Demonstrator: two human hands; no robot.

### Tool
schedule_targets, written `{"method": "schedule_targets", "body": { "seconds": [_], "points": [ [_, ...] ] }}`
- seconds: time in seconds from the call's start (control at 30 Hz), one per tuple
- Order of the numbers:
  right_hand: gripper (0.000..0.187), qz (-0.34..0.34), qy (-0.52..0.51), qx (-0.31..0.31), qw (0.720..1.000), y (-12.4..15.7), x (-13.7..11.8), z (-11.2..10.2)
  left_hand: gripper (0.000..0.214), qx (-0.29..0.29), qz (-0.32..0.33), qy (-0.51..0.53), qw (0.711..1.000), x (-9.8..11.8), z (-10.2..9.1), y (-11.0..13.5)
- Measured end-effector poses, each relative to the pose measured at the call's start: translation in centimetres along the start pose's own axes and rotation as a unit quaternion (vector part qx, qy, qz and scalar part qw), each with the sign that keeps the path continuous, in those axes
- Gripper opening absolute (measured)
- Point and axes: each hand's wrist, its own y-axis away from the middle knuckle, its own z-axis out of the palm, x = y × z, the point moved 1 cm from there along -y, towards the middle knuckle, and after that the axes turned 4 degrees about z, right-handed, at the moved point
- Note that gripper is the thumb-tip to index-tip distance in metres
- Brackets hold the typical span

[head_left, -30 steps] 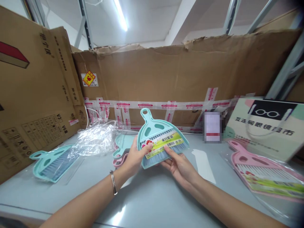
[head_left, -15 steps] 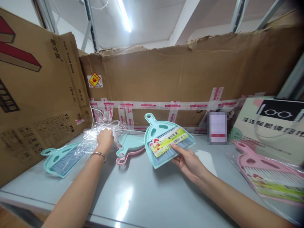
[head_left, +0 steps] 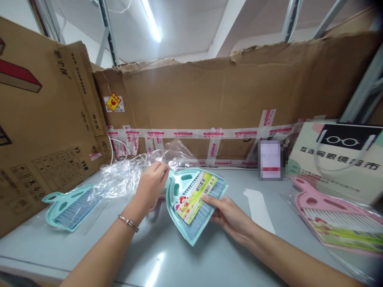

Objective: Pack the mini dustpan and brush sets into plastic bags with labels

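Note:
My right hand (head_left: 226, 213) grips the lower right edge of a mint-green dustpan and brush set (head_left: 179, 185), thumb on its yellow-green label card (head_left: 196, 197). The set is tilted, with its handle end up and to the left. At that handle end my left hand (head_left: 152, 181) is closed on a clear plastic bag (head_left: 181, 153), which spreads out behind the fingers; the handle itself is hidden. More crumpled clear plastic (head_left: 118, 177) lies to the left. Behind my left wrist, a bit of a pink dustpan (head_left: 160, 199) shows on the table, mostly covered.
Another mint dustpan set (head_left: 70, 209) in plastic lies at left, and a pink dustpan set (head_left: 338, 215) at right. A white flat piece (head_left: 259, 209), a blurred box (head_left: 270, 159) and a paper bag (head_left: 338, 159) stand or lie on the grey table (head_left: 131, 263). Large cartons (head_left: 191, 95) close off the back.
My left hand has moved right, from the plastic pile to the dustpan's handle, drawing plastic along. My right hand has lowered the set and turned it, its handle swinging left.

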Motion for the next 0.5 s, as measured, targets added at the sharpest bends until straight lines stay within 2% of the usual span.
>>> {"method": "schedule_targets", "body": {
  "seconds": [0.17,0.3,0.4,0.5],
  "points": [
    [0.021,-0.027,-0.089,0.051,0.994,-0.6,-0.2,-0.2,0.020,0.005,0.078,0.040,0.996,1.4,0.2,0.5],
    [0.021,-0.016,-0.090,0.033,0.995,-0.7,0.0,0.1,0.019,0.046,0.143,0.024,0.988,2.7,0.3,0.7],
    [0.020,-0.004,-0.098,0.028,0.995,-0.5,0.2,0.3,0.020,0.054,0.178,0.014,0.982,3.3,0.2,0.8],
    [0.022,-0.026,-0.138,0.050,0.989,-0.4,0.0,0.3,0.020,0.051,0.204,0.025,0.977,3.5,-0.1,0.8]
  ]
}}
